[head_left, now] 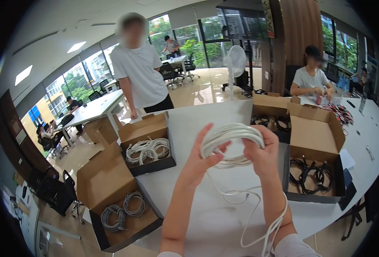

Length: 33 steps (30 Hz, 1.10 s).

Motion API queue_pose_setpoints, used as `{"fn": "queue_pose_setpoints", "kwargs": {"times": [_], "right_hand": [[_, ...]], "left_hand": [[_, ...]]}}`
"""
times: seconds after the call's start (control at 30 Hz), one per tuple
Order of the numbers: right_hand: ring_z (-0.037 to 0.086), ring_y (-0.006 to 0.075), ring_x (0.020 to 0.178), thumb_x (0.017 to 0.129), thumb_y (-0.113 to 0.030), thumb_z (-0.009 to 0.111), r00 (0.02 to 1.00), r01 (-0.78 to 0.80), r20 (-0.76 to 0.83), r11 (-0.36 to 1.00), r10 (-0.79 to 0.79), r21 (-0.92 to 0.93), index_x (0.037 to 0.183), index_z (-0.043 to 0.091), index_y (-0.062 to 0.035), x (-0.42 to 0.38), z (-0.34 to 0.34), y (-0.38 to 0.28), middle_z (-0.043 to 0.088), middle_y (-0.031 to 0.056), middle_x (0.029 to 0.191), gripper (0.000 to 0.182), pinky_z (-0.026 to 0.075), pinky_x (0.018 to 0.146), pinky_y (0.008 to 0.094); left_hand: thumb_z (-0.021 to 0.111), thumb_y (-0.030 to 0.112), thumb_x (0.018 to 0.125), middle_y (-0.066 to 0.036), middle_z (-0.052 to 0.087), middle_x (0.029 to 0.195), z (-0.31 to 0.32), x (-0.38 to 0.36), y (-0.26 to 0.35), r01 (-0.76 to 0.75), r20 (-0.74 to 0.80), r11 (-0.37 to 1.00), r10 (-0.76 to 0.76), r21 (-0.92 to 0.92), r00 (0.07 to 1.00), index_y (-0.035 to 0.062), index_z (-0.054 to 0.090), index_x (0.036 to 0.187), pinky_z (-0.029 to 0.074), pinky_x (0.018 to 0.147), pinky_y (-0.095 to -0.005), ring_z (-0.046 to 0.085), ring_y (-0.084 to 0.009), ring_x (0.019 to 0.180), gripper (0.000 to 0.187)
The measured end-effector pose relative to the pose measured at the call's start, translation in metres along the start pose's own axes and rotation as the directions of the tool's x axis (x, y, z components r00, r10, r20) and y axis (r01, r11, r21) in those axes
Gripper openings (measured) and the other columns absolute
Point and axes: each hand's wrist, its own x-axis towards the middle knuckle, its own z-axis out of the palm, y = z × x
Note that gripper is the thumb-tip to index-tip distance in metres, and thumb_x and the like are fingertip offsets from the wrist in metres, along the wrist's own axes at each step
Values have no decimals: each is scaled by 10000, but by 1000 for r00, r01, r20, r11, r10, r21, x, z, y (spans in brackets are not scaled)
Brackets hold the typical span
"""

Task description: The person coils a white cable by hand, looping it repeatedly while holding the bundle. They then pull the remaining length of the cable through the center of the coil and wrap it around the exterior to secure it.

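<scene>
A coil of white cable [234, 129] is held up over the white table, gripped from both sides. My left hand [204, 150] closes round its left side, thumb across the lower loops. On the right side, my right hand [264, 150] wraps the coil with its fingers closed. A loose length of the same white cable [251, 218] trails from the coil, over the table and across my right forearm. A connector end [246, 196] lies on the tabletop between my forearms.
Open boxes stand round the table [206, 115]: one with white cables [148, 150], one with grey cables [113, 217], one with black cables [311, 175], another behind with dark cables [262, 121]. One person [140, 73] stands opposite; another [311, 79] sits at right beside red-and-black wires [338, 113].
</scene>
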Motion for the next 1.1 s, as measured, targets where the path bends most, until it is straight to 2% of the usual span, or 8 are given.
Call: {"fn": "queue_pose_setpoints", "kwargs": {"times": [0.17,0.27,0.53,0.63,0.83,0.97,1.03,1.1], "right_hand": [[401,18,438,837,-1,627,998,-56,-7,993,57,108,936,626,-2,-2,3,-2,545,-24,639,99,300,395,205],[356,21,407,846,-13,614,993,-118,25,973,116,198,923,609,-16,-1,9,-1,513,-32,609,78,296,387,211],[416,32,447,862,-3,586,992,-123,-11,982,126,143,879,592,-20,-3,23,7,531,-18,657,25,361,408,217],[487,44,527,856,-4,595,987,-160,43,985,158,66,951,583,-6,-6,26,6,550,-24,701,95,408,481,205],[521,178,1075,765,-41,711,962,261,119,958,-247,-117,1250,478,-4,-18,46,9,512,96,1135,539,443,893,303],[394,221,1240,711,-19,711,829,522,380,814,-411,-257,1317,402,10,-22,38,2,441,147,1270,681,268,1059,324],[549,215,1050,762,-30,697,724,314,653,949,-221,-28,1240,499,16,-26,35,-1,579,141,1095,519,408,935,319],[621,200,901,797,-42,683,378,-88,925,994,-25,63,1190,550,15,-29,31,7,647,122,960,419,478,831,305]], "left_hand": [[764,193,738,-88,671,946,-1,-1,3,44,74,999,-46,23,996,-2,482,1232,474,875,-328,633,-219,1031,601],[741,179,752,-25,613,724,-9,-9,0,34,66,999,-32,-26,997,-10,535,1117,484,695,-309,655,-163,722,460],[625,75,837,22,459,580,13,-13,3,-168,-153,980,152,-103,977,26,566,845,366,456,-260,346,-52,412,78],[608,62,860,24,442,546,11,-14,7,-212,-217,974,192,-76,957,27,569,805,336,421,-260,320,-47,398,76],[611,80,875,33,367,483,2,-16,20,-343,-376,937,292,-73,879,45,558,786,289,404,-257,299,-65,384,110],[600,136,894,72,247,486,-15,-10,31,-424,-545,900,305,-103,781,105,517,766,231,410,-247,235,-55,394,157],[573,190,923,89,210,498,-32,-9,35,-438,-616,889,270,-135,740,137,514,807,222,423,-221,197,-35,409,141],[597,194,900,80,220,507,-45,-10,40,-508,-656,849,303,-144,691,129,485,730,207,425,-245,190,-44,412,214]]}}
